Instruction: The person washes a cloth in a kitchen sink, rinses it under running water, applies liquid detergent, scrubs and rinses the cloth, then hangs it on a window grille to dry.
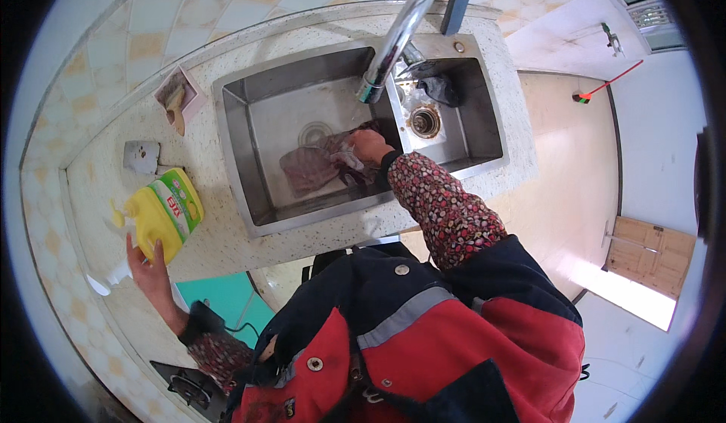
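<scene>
My right hand (371,146) is closed on a wet, dark reddish-grey cloth (311,170) in the larger basin of a steel double sink (235,156). Part of the cloth spreads over the basin floor near the drain, and some of it bunches up under my fingers. At the left, my left hand (150,273) reaches up beside a yellow jug of detergent (164,210) with a green label. Its fingers are spread and straight, and one fingertip overlaps the jug's handle side. Whether it touches the jug I cannot tell.
A chrome faucet (397,37) arches over the sink divider. The small basin holds a dark cloth (439,90). On the counter (221,247) are a pink box (193,91) with a wooden-handled brush (176,111) and a cleaver blade (142,156). A gas burner (190,389) sits lower left.
</scene>
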The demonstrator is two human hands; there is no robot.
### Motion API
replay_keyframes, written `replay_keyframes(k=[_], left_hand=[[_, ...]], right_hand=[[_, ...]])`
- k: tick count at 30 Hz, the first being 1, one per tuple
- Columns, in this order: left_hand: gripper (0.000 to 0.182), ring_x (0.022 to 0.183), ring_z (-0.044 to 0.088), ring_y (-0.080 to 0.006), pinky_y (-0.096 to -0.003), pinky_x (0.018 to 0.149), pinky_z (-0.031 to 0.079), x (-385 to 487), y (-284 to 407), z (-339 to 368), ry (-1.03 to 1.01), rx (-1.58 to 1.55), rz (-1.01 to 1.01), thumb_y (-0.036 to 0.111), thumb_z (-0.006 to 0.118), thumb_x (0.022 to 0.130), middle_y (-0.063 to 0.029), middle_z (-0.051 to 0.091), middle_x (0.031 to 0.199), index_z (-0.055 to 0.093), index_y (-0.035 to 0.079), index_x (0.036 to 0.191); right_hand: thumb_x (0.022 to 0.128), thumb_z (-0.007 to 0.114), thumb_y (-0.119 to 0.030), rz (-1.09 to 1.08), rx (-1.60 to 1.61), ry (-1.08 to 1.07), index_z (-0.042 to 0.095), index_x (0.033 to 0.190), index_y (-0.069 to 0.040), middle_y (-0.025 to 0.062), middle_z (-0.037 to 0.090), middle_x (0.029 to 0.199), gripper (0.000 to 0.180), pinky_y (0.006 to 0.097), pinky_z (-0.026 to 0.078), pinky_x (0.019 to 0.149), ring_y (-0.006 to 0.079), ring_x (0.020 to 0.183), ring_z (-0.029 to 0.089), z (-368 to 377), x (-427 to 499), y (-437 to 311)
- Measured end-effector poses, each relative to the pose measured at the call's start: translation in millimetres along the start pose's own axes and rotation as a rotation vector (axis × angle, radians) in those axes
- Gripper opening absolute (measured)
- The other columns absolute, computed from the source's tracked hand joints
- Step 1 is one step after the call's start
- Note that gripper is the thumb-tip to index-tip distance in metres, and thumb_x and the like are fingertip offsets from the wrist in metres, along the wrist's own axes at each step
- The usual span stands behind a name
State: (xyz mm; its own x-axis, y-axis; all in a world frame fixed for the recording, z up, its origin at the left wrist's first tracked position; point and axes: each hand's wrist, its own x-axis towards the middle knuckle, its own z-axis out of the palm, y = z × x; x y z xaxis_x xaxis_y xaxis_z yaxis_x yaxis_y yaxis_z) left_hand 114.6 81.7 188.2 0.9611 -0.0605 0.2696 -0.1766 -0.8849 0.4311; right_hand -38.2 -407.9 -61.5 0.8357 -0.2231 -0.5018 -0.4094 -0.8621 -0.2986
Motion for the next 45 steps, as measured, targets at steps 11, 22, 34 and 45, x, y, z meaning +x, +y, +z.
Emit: replay_keyframes(k=[11, 22, 34, 45], left_hand=[[0.05, 0.109, 0.058, -0.0284, -0.0377, 0.09, 0.048, -75.3, 111.8, 257.0, -0.933, -0.478, 0.227, 0.029, 0.065, 0.09, -0.0156, 0.057, 0.123, 0.053, 0.009, 0.134], [0.067, 0.111, 0.057, -0.022, -0.0364, 0.091, 0.047, -93.5, 129.3, 330.6, -1.206, -1.286, -1.016, 0.065, 0.038, 0.095, -0.008, 0.059, 0.121, 0.053, 0.009, 0.129], [0.041, 0.088, 0.061, -0.0199, -0.0326, 0.079, 0.049, -83.5, 151.3, 339.2, -0.919, -1.212, -1.156, 0.046, 0.047, 0.097, -0.0038, 0.063, 0.097, 0.061, 0.009, 0.106], [0.049, 0.101, 0.062, -0.0243, -0.0366, 0.085, 0.049, -91.5, 90.7, 367.2, -1.096, -0.386, -0.294, 0.042, 0.061, 0.091, -0.0102, 0.065, 0.111, 0.061, 0.002, 0.12]], right_hand=[[0.076, 0.074, -0.034, 0.198, 0.167, -0.047, 0.051, 0.133, -0.013, 0.0222, 0.065, 0.108, 0.065, 0.0463, 0.052, 0.086, 0.0388, 0.106, 0.062, 62.0, 30.3, -22.5], [0.085, 0.061, -0.051, -0.189, 0.747, 0.074, 0.061, 0.115, -0.003, 0.0231, 0.066, 0.103, 0.056, 0.0465, 0.049, 0.083, 0.0393, 0.097, 0.063, 1.8, -2.7, -107.6], [0.089, 0.056, -0.026, -0.211, 0.164, 0.629, 0.062, 0.1, -0.01, 0.0122, 0.064, 0.072, 0.02, 0.0485, 0.049, 0.056, 0.0324, 0.063, 0.064, 32.8, 32.7, -121.0], [0.089, 0.058, -0.04, 0.454, 0.54, 0.362, 0.052, 0.131, -0.007, 0.0214, 0.064, 0.11, 0.053, 0.0479, 0.046, 0.093, 0.0379, 0.11, 0.058, 86.6, 90.2, 35.1]])
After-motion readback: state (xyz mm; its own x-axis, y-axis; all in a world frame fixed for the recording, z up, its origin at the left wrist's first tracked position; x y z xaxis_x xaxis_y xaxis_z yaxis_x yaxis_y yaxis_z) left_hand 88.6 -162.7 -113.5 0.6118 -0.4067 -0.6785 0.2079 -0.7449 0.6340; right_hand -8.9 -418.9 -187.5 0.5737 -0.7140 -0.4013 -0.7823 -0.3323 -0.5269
